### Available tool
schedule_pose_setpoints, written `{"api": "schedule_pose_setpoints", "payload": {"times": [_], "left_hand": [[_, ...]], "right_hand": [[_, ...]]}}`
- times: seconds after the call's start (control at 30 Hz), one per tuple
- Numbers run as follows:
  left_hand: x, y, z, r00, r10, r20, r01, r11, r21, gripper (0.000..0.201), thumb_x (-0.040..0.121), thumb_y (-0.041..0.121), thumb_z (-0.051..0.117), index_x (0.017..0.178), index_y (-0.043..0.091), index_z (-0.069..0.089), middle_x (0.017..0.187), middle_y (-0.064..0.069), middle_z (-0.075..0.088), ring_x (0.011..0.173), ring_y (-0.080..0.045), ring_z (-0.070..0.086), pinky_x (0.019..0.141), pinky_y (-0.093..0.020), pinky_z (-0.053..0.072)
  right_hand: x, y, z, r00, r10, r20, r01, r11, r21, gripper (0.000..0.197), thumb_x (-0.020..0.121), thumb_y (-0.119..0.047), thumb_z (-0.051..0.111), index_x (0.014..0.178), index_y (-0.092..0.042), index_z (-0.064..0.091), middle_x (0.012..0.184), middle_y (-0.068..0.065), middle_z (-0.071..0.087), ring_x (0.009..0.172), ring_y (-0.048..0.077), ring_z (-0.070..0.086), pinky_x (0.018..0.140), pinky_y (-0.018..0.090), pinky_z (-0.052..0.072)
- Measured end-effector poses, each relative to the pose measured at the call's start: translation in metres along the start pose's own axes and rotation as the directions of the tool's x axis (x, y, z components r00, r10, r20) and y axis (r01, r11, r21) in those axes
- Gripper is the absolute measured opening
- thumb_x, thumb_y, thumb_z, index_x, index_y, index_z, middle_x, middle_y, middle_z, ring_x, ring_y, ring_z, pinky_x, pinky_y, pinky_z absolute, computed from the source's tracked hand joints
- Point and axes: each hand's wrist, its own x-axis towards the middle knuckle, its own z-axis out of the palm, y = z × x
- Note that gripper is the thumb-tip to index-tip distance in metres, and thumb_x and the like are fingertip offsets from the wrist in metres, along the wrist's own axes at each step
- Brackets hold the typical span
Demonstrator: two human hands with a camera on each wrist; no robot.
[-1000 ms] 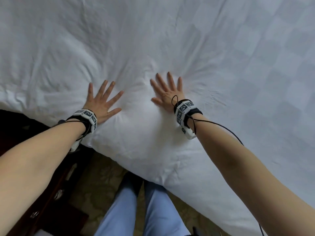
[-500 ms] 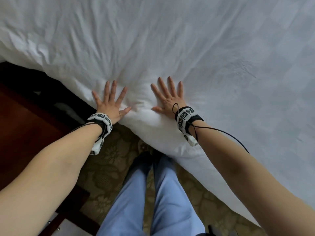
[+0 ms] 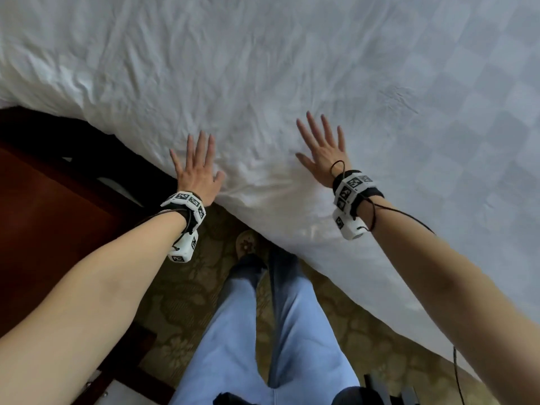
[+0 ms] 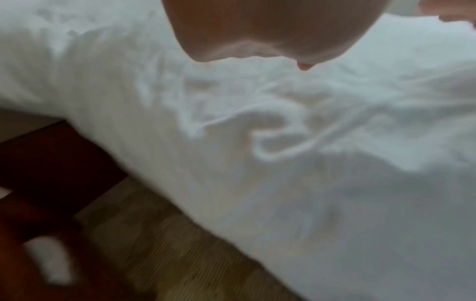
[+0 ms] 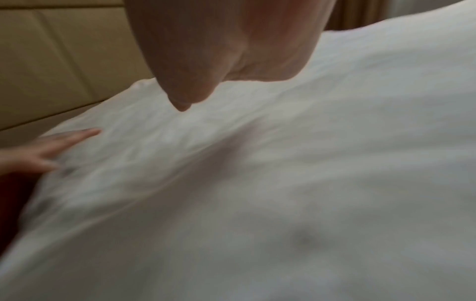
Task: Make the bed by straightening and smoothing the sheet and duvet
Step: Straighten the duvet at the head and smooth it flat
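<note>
We press our left hand (image 3: 198, 173) and right hand (image 3: 323, 152), arms outstretched, fingers straight and spread, gripping nothing, flat on the white duvet (image 3: 263, 83), which lies wrinkled across the bed before us, draping over its near edge.

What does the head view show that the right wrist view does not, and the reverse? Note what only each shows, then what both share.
Only the head view shows both wrist bands, the blue trousers, the patterned carpet and the checked weave.
Only the right wrist view shows the tan padded headboard.
Both show the white duvet with the left hand and right hand flat on it.
</note>
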Motion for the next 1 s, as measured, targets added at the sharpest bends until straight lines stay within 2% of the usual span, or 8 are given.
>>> {"api": "schedule_pose_setpoints", "payload": {"times": [0.13, 0.23, 0.37, 0.5, 0.63, 0.77, 0.87, 1.0], "left_hand": [[0.025, 0.062, -0.015, 0.983, 0.174, -0.061, -0.172, 0.984, 0.038, 0.071, 0.095, 0.048, 0.03, 0.151, 0.031, -0.01, 0.16, -0.001, -0.013, 0.149, -0.026, -0.009, 0.113, -0.061, -0.003], [0.032, 0.11, -0.012, 0.967, 0.246, -0.057, -0.246, 0.969, 0.015, 0.064, 0.097, 0.05, 0.025, 0.15, 0.038, -0.01, 0.16, 0.0, -0.014, 0.149, -0.026, -0.01, 0.114, -0.061, -0.003], [0.016, 0.145, 0.022, 0.962, 0.264, 0.076, -0.268, 0.962, 0.05, 0.063, 0.096, 0.056, 0.017, 0.149, 0.038, -0.012, 0.159, 0.002, -0.02, 0.148, -0.024, -0.016, 0.114, -0.063, -0.003], [-0.021, 0.148, 0.062, 0.974, 0.166, 0.157, -0.184, 0.977, 0.108, 0.071, 0.094, 0.061, 0.007, 0.149, 0.025, -0.019, 0.157, -0.001, -0.026, 0.146, -0.02, -0.022, 0.113, -0.062, -0.009], [-0.063, 0.141, 0.087, 0.966, 0.119, 0.228, -0.15, 0.981, 0.125, 0.082, 0.092, 0.064, 0.017, 0.149, 0.02, -0.021, 0.157, -0.004, -0.027, 0.143, -0.018, -0.026, 0.11, -0.065, -0.007], [-0.096, 0.148, 0.084, 0.962, 0.043, 0.27, -0.093, 0.98, 0.177, 0.084, 0.092, 0.062, 0.025, 0.15, 0.018, -0.018, 0.157, -0.008, -0.024, 0.147, -0.023, -0.02, 0.111, -0.064, -0.006], [-0.104, 0.174, 0.062, 0.97, 0.01, 0.242, -0.048, 0.987, 0.155, 0.075, 0.097, 0.054, 0.023, 0.151, 0.017, -0.013, 0.159, -0.009, -0.018, 0.148, -0.024, -0.015, 0.116, -0.061, -0.003], [-0.098, 0.23, 0.019, 0.981, 0.053, 0.184, -0.075, 0.991, 0.114, 0.069, 0.099, 0.047, 0.022, 0.152, 0.017, -0.009, 0.161, -0.006, -0.011, 0.149, -0.022, -0.009, 0.118, -0.056, -0.003]], "right_hand": [[-0.012, 0.099, -0.023, 0.94, 0.341, -0.02, -0.339, 0.939, 0.062, 0.066, 0.098, -0.051, 0.029, 0.15, -0.037, -0.008, 0.16, -0.008, -0.015, 0.147, 0.028, -0.014, 0.116, 0.057, -0.005], [-0.027, 0.142, -0.017, 0.901, 0.422, 0.098, -0.429, 0.901, 0.068, 0.069, 0.095, -0.056, 0.031, 0.149, -0.04, -0.008, 0.159, -0.01, -0.016, 0.147, 0.03, -0.015, 0.114, 0.062, -0.003], [-0.058, 0.139, 0.027, 0.946, 0.258, 0.196, -0.258, 0.966, -0.025, 0.074, 0.091, -0.065, 0.027, 0.148, -0.039, -0.012, 0.159, -0.008, -0.019, 0.145, 0.033, -0.02, 0.112, 0.064, -0.009], [-0.101, 0.095, 0.071, 0.976, 0.108, 0.187, -0.103, 0.994, -0.034, 0.077, 0.091, -0.065, 0.023, 0.149, -0.032, -0.015, 0.158, 0.001, -0.021, 0.145, 0.033, -0.021, 0.113, 0.059, -0.013], [-0.143, 0.067, 0.107, 0.971, -0.071, 0.227, 0.089, 0.994, -0.071, 0.078, 0.093, -0.061, 0.03, 0.15, -0.029, -0.014, 0.159, 0.005, -0.019, 0.146, 0.033, -0.018, 0.116, 0.056, -0.011], [-0.175, 0.073, 0.11, 0.949, -0.148, 0.278, 0.18, 0.979, -0.093, 0.08, 0.094, -0.054, 0.038, 0.151, -0.029, -0.011, 0.16, 0.002, -0.016, 0.147, 0.028, -0.015, 0.116, 0.051, -0.011], [-0.191, 0.089, 0.086, 0.95, -0.156, 0.271, 0.168, 0.986, -0.019, 0.073, 0.097, -0.047, 0.036, 0.151, -0.03, -0.01, 0.16, -0.001, -0.015, 0.148, 0.025, -0.013, 0.117, 0.049, -0.008], [-0.214, 0.138, 0.037, 0.986, 0.001, 0.168, -0.017, 0.996, 0.093, 0.068, 0.099, -0.04, 0.035, 0.152, -0.03, -0.008, 0.161, -0.002, -0.012, 0.149, 0.02, -0.009, 0.12, 0.046, -0.002]]}}
